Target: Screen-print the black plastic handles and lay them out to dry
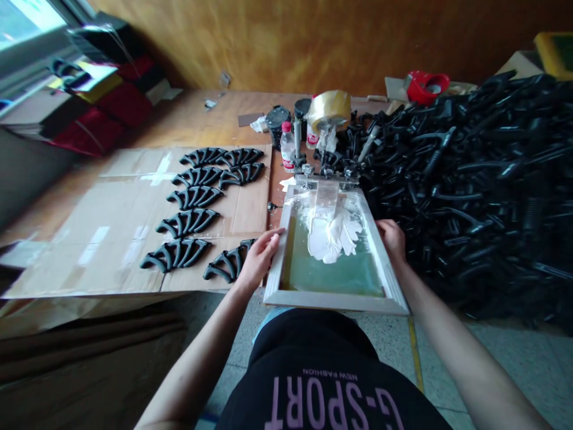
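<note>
Screen-printing frame (338, 301) nearside of hinge clamp (327, 181), left hand (260, 257) pinching left rail (276, 272), right hand (394, 240) against right rail (385, 263), its closure hard to tell; white ink (330, 242) at risk of sliding away from hinge clamp if tilted steeply

Across my black shirt (308, 343) I read G-SPORT (330, 403) in large, dull purple capitals, upside down from where I look, so that the G sits at the right and the T at the left; on the same shirt, nearer the hem, the smaller words NEW FASHION (330, 374) run the same way up; the red-capped bottle (287, 143) carries a red and white label (287, 161), its print too small for me to read.
</note>
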Demonstrator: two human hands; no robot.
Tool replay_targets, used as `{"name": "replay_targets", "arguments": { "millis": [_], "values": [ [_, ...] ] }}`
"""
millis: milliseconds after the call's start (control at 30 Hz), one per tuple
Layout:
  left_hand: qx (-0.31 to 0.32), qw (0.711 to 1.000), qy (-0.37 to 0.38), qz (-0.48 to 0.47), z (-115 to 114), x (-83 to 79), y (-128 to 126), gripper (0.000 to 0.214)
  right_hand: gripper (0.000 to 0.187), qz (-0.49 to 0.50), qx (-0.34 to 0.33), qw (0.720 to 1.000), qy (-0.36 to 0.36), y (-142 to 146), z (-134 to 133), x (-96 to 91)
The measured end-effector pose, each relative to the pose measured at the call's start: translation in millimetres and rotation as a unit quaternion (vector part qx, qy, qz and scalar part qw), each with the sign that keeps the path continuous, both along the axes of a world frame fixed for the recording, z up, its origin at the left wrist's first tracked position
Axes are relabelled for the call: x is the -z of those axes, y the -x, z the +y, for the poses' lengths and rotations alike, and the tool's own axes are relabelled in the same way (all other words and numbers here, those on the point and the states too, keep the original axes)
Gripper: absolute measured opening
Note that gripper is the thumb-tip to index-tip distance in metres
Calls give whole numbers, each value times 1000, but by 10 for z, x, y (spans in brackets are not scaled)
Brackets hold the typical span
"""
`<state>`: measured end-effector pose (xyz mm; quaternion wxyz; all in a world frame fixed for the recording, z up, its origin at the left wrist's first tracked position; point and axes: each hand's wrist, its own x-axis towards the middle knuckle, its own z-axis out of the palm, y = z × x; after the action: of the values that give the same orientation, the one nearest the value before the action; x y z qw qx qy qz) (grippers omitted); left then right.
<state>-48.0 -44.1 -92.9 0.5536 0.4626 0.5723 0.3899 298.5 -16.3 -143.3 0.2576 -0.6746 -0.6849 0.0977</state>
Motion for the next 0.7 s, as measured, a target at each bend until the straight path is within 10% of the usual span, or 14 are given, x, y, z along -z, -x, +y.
{"name": "replay_targets", "arguments": {
  "millis": [233,333,567,700],
  "values": [
    [-14,995,57,80,-85,836,-18,71,42,-138,-137,978,-70,794,615,-379],
    [-3,993,65,98,-74,894,6,67,9,-182,-217,959,-8,1041,480,-274],
    [3,994,75,76,-100,971,28,66,16,-180,-455,870,-57,758,-150,-244],
    [-2,994,82,65,-85,914,23,68,10,-162,-413,895,-51,777,-108,-306]
  ]
}}
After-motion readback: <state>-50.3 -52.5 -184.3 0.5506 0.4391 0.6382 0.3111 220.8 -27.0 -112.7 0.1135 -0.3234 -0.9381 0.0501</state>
